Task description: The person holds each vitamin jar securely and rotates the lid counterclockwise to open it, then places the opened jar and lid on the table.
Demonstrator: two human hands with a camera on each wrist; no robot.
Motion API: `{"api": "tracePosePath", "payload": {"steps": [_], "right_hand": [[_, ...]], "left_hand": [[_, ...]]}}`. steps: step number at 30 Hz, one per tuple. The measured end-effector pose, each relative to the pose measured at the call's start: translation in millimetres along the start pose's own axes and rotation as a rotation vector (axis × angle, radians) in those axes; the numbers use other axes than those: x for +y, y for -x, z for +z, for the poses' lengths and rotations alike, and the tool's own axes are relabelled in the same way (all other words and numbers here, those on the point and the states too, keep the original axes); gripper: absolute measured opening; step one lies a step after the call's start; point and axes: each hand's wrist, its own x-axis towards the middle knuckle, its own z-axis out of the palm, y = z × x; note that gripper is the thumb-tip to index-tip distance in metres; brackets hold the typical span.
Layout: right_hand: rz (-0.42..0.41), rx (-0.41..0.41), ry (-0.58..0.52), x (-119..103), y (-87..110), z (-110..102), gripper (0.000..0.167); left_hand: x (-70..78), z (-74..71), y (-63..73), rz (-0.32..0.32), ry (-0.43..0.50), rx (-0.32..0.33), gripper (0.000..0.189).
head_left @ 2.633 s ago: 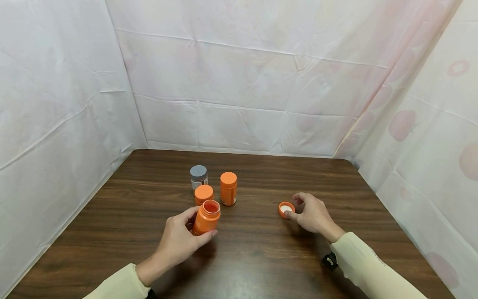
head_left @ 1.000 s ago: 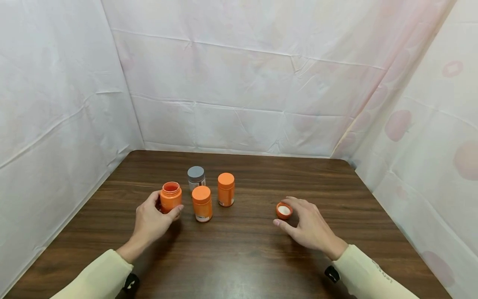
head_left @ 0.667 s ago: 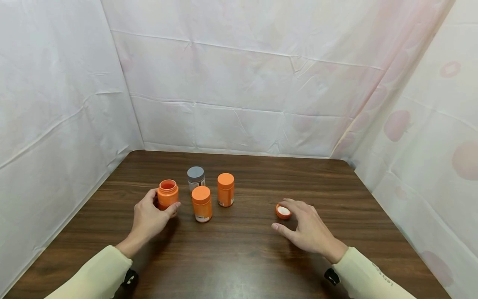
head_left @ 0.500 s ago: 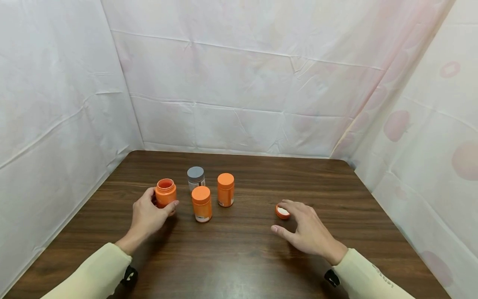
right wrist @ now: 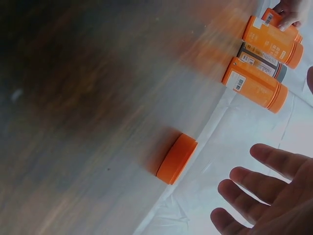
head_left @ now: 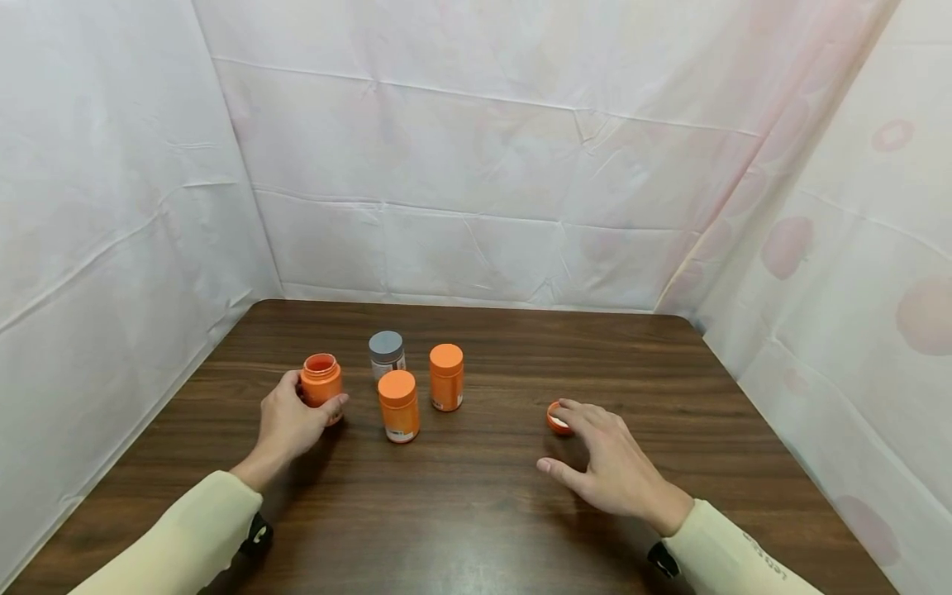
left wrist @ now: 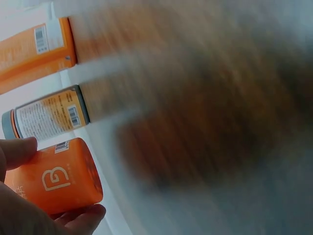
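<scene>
My left hand [head_left: 290, 421] holds an uncapped orange bottle [head_left: 321, 383] upright, thumb on its near side and fingers behind. In the left wrist view its base is close over the table. A white logo shows on that bottle [left wrist: 58, 178]. The orange cap [head_left: 555, 421] lies inside-up on the table, white liner showing. Over it, my right hand [head_left: 613, 471] is spread, its index finger overlapping the cap in the head view. The right wrist view has these fingers [right wrist: 259, 186] straight, apart from the cap [right wrist: 177, 159].
Three capped containers stand right of the held bottle: an orange bottle [head_left: 398, 406] in front, another orange bottle [head_left: 446, 378] to its right, and a grey-lidded jar [head_left: 387, 354] behind. The dark wood table [head_left: 476, 496] is bordered by white sheets [head_left: 476, 149] at the back and sides.
My left hand has carried the open bottle leftward, from in front of the capped bottles to their left side. My right hand has drawn its thumb back from the cap, which stays in place.
</scene>
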Motion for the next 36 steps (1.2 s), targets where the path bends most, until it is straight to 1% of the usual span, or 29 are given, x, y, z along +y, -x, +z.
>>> {"api": "tracePosePath", "payload": {"steps": [2, 9, 20, 24, 26, 29, 36], "right_hand": [[-0.003, -0.004, -0.001, -0.8, 0.5, -0.4, 0.074], [-0.008, -0.015, -0.001, -2.5, 1.3, -1.3, 0.076], [-0.019, -0.009, -0.006, -2.7, 1.8, -0.1, 0.075], [-0.017, -0.012, -0.009, -2.5, 2.2, 0.2, 0.075], [-0.015, -0.016, -0.011, -2.7, 2.2, -0.1, 0.075], [-0.009, -0.022, -0.010, -2.7, 2.4, -1.0, 0.076], [0.000, -0.026, -0.005, -2.0, 2.8, -2.6, 0.077]], "left_hand": [[-2.2, 0.0, -2.6, -0.012, -0.009, -0.004, 0.071], [-7.8, -0.9, -8.3, -0.043, -0.027, -0.049, 0.076], [-16.4, -1.6, -13.2, -0.088, -0.002, -0.078, 0.079], [-16.9, -4.1, -13.7, -0.105, -0.002, -0.084, 0.088], [-16.0, -5.2, -13.0, -0.110, 0.001, -0.073, 0.092], [-13.0, -6.6, -11.1, -0.097, 0.007, -0.043, 0.096], [0.1, -9.2, -4.0, -0.016, 0.039, 0.057, 0.096]]}}
